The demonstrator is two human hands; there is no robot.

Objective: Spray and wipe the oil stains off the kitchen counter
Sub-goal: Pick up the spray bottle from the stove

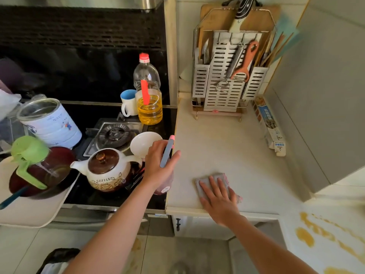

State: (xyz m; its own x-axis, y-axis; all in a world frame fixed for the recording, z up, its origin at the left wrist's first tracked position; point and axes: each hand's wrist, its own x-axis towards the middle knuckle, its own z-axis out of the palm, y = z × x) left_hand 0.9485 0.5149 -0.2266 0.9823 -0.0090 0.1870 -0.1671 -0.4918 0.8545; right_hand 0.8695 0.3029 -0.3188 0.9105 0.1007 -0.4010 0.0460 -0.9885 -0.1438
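The pale kitchen counter [223, 147] runs from the stove edge to the wall. My right hand [219, 198] lies flat, fingers spread, pressing a grey cloth [207, 179] onto the counter near its front edge. My left hand [158, 165] is wrapped around a spray bottle [167, 153] with a grey trigger and pink tip, held over the counter's left edge; the bottle's body is mostly hidden behind the hand. Faint yellowish marks show on the counter surface in front of the rack.
A metal utensil rack [229, 76] with a peeler and knives stands at the back. A long box [271, 127] lies along the right wall. On the stove sit an oil bottle [149, 99], mug [128, 102], white bowl [144, 142], coffee pot [106, 171] and tin [49, 121].
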